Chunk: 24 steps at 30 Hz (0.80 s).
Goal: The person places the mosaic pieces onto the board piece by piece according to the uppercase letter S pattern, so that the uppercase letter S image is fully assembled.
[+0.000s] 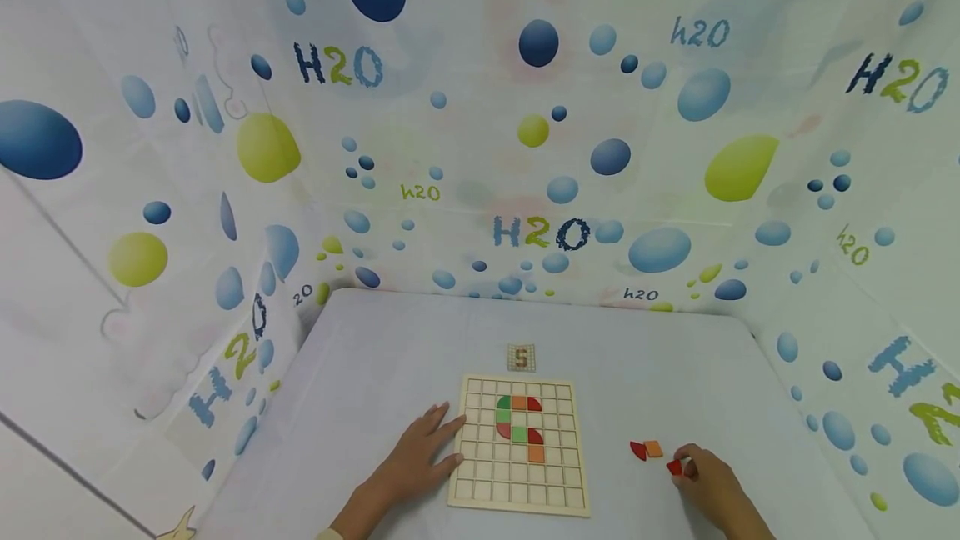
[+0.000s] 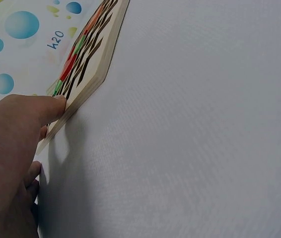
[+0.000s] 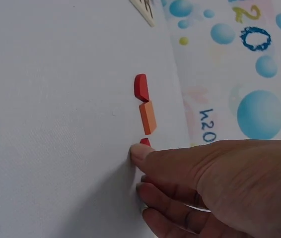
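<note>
A wooden grid board (image 1: 480, 490) lies on the table, with green, orange and red tiles set in its cells in an S shape. My left hand (image 1: 416, 457) rests at the board's left edge, fingers spread and thumb on the rim; the left wrist view shows the thumb (image 2: 56, 106) against the frame. To the right of the board, my right hand (image 1: 708, 482) pinches a red tile (image 1: 674, 467) between thumb and fingers. Just left of it lie an orange square tile (image 1: 654, 448) and a red quarter-round tile (image 1: 638, 450), touching or nearly so.
Behind the board lies a small card (image 1: 521, 357) showing an S made of tiles on a grid. The white-covered table (image 1: 390, 340) meets a hanging sheet (image 1: 480, 148) printed with bubbles and H2O at the back and sides.
</note>
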Tool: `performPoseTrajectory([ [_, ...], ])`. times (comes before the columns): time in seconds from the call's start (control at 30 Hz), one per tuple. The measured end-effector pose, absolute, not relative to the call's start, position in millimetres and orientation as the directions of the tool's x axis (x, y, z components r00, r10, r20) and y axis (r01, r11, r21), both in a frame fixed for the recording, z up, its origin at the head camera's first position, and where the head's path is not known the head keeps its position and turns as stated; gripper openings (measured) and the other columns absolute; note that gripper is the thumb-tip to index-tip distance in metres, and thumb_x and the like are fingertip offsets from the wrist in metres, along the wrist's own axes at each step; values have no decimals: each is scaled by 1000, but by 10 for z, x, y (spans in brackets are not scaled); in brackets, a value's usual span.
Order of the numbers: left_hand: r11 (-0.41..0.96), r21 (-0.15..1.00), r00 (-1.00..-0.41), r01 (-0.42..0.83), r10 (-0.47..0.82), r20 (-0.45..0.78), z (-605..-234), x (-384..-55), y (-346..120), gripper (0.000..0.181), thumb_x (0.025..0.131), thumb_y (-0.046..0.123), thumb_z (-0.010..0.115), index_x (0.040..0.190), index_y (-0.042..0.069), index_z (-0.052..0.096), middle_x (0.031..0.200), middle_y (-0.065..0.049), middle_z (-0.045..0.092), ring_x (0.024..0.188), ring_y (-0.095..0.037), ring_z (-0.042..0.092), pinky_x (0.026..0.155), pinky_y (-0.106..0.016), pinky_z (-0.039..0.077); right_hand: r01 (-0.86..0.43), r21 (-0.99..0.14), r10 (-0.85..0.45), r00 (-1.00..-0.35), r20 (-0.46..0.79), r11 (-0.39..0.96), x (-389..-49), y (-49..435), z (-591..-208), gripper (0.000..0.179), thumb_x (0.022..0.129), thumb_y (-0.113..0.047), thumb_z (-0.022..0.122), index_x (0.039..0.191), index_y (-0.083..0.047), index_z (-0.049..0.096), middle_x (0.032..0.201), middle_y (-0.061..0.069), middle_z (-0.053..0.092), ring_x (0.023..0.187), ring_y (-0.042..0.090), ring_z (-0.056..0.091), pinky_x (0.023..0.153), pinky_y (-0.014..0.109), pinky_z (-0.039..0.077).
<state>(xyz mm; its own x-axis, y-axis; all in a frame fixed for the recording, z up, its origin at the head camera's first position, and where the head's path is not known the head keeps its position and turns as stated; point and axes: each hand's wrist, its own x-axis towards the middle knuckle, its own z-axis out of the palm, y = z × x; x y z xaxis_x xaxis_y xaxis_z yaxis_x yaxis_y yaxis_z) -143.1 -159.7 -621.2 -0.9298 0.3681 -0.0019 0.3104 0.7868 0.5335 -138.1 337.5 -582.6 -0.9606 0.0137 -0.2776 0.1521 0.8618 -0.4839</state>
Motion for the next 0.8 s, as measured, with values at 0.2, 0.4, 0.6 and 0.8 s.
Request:
performPoseTrajectory([
  [0.2, 776, 547, -928, 315, 372, 6, -6184, -1413, -1587, 63, 104, 51, 61, 159, 22, 49, 170, -18, 35, 158, -43, 28, 126, -66, 26, 168, -471, 49, -966, -254, 866, -1374, 3363, -5849, 32, 92, -11, 82, 113, 6, 65, 95, 12, 59, 83, 20, 58, 87, 47, 63],
  [0.4, 781, 540, -930, 314, 369, 7, -6173, -1413, -1587, 63, 104, 51, 62, 159, 22, 49, 170, -18, 35, 158, -43, 28, 126, -65, 27, 182, -471, 64, -965, -255, 863, -1377, 3341, -5833, 32, 91, -13, 83, 110, 7, 66, 98, 13, 61, 84, 21, 57, 89, 48, 63],
  [0.6, 778, 539, -928, 322, 373, 15, -6164, -1412, -1587, 63, 104, 50, 62, 159, 22, 50, 170, -18, 35, 158, -43, 29, 126, -65, 27, 209, -513, 89, -965, -248, 832, -1358, 3302, -5772, 35, 91, -14, 82, 111, 10, 65, 94, 10, 63, 85, 22, 57, 82, 42, 62],
  [0.8, 777, 540, -927, 323, 375, 15, -6136, -1396, -1584, 63, 104, 48, 64, 158, 21, 50, 169, -19, 36, 158, -43, 30, 126, -65, 28, 149, -591, 62, -984, -166, 793, -1357, 3184, -5728, 33, 90, -17, 82, 111, 4, 66, 96, 6, 64, 88, 20, 58, 77, 33, 58],
])
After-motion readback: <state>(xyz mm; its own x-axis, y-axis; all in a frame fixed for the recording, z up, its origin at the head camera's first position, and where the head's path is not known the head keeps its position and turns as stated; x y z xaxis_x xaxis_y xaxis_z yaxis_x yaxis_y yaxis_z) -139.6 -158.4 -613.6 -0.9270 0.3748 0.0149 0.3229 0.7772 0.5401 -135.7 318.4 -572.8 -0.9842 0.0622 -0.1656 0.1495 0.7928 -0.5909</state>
